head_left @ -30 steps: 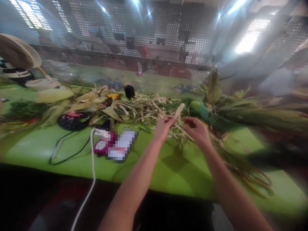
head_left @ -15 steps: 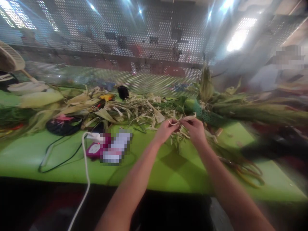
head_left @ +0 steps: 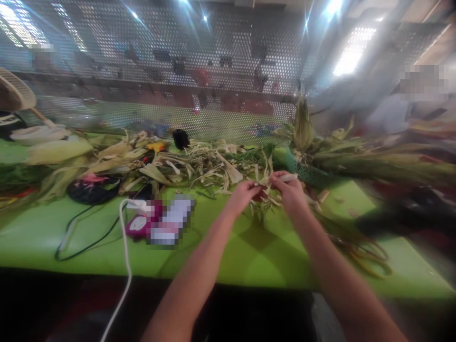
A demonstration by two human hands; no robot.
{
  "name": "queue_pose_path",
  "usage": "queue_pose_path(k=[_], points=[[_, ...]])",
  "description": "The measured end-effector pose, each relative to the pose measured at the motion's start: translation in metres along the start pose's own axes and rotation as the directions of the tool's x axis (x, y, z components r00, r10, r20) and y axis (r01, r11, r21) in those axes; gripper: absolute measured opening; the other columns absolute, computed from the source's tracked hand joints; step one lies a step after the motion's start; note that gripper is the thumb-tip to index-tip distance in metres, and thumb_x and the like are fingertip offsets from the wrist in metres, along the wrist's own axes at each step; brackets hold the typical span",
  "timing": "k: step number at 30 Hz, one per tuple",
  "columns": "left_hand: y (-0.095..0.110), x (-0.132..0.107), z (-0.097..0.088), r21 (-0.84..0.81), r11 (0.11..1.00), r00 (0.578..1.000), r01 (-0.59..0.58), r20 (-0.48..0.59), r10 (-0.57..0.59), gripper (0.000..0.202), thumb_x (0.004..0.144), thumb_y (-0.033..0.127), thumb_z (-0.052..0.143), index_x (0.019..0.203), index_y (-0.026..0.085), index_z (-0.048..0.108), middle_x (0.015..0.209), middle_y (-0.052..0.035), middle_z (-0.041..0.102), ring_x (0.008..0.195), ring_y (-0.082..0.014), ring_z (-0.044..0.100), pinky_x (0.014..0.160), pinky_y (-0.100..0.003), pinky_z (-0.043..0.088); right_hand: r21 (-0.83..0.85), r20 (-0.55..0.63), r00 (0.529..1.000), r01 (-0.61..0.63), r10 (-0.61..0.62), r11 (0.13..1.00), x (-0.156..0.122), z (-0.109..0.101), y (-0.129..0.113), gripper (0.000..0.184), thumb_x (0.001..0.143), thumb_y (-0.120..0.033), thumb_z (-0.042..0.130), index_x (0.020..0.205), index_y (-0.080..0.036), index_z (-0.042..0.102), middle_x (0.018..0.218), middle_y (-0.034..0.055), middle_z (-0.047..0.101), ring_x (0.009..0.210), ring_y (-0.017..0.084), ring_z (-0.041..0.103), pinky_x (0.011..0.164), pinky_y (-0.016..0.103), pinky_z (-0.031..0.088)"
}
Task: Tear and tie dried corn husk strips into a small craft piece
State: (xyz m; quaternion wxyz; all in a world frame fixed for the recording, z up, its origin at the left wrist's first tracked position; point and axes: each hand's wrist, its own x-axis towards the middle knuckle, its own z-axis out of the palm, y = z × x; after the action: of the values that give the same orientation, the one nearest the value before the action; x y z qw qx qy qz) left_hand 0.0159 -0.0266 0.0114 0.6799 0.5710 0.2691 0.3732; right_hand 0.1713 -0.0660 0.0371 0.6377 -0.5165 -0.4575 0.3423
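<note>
Both hands work above the green table at a small bundle of pale dried husk strips (head_left: pixel 262 209), whose frayed ends hang down and stick up between the hands. My left hand (head_left: pixel 242 195) is closed in a pinch at the bundle's left side; its fingertips are partly hidden. On the right, my right hand (head_left: pixel 290 190) pinches a pale husk strip (head_left: pixel 287 177), which sticks out past its fingers. Behind the hands lies a heap of dry husks (head_left: pixel 203 161).
A purple power box (head_left: pixel 137 225) with a white cable (head_left: pixel 128 266) sits left beside a blurred-out phone (head_left: pixel 171 223). Yellow looped handles (head_left: pixel 374 268) lie at right. Upright husks (head_left: pixel 302 126) stand behind a green basket (head_left: pixel 302 168). A person (head_left: pixel 388 114) is at far right.
Pale husk strips now stand up between my hands, where they lay lower before. My right hand has shifted slightly, and its strip points further right. The left hand barely moved.
</note>
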Motion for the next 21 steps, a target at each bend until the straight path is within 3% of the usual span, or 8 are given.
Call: queue_pose_path(k=[5, 9, 14, 16, 21], points=[[0.007, -0.002, -0.006, -0.024, 0.999, 0.999, 0.034, -0.019, -0.034, 0.029, 0.081, 0.039, 0.066, 0.095, 0.015, 0.07, 0.09, -0.0084, 0.074, 0.069, -0.0139, 0.066, 0.069, -0.027, 0.051, -0.11, 0.032, 0.999, 0.039, -0.035, 0.993, 0.001, -0.008, -0.003, 0.03, 0.065, -0.045, 0.078, 0.076, -0.021, 0.065, 0.07, 0.0006, 0.062, 0.063, 0.015, 0.055, 0.062, 0.03, 0.047], [0.006, 0.0, -0.007, -0.012, 1.0, 1.0, 0.02, 0.0, -0.02, 0.034, 0.081, 0.046, 0.064, 0.091, 0.015, 0.068, 0.078, -0.0051, 0.07, 0.066, -0.0135, 0.063, 0.067, -0.026, 0.049, -0.211, 0.055, 0.994, 0.099, -0.09, 0.972, -0.001, -0.007, -0.004, 0.026, 0.066, -0.043, 0.077, 0.074, -0.02, 0.067, 0.067, -0.0007, 0.062, 0.063, 0.014, 0.055, 0.063, 0.028, 0.046], [-0.002, 0.003, -0.004, 0.086, 0.991, 0.992, -0.101, -0.07, 0.107, 0.029, 0.077, 0.043, 0.071, 0.085, 0.016, 0.065, 0.072, -0.0011, 0.065, 0.064, -0.0109, 0.057, 0.063, -0.024, 0.044, -0.167, 0.128, 0.99, 0.085, -0.064, 0.982, -0.003, -0.007, -0.003, 0.034, 0.066, -0.045, 0.08, 0.086, -0.02, 0.071, 0.075, 0.0015, 0.068, 0.069, 0.016, 0.061, 0.066, 0.03, 0.049], [-0.003, 0.003, -0.004, 0.071, 0.991, 0.99, -0.109, -0.087, 0.115, 0.027, 0.077, 0.041, 0.072, 0.083, 0.015, 0.065, 0.072, -0.0012, 0.066, 0.063, -0.0105, 0.056, 0.063, -0.024, 0.043, -0.172, 0.145, 0.986, 0.108, -0.084, 0.979, -0.003, -0.007, -0.001, 0.034, 0.062, -0.045, 0.083, 0.081, -0.019, 0.071, 0.077, 0.0029, 0.069, 0.07, 0.017, 0.062, 0.066, 0.031, 0.05], [-0.002, 0.005, 0.001, 0.004, 0.991, 0.988, -0.131, -0.088, 0.13, 0.028, 0.071, 0.038, 0.077, 0.081, 0.014, 0.067, 0.074, -0.0027, 0.069, 0.066, -0.011, 0.057, 0.063, -0.024, 0.043, -0.072, 0.042, 0.997, 0.071, -0.068, 0.995, -0.005, 0.003, 0.001, 0.035, 0.056, -0.046, 0.086, 0.07, -0.02, 0.067, 0.068, 0.0014, 0.064, 0.062, 0.017, 0.059, 0.061, 0.032, 0.051]])
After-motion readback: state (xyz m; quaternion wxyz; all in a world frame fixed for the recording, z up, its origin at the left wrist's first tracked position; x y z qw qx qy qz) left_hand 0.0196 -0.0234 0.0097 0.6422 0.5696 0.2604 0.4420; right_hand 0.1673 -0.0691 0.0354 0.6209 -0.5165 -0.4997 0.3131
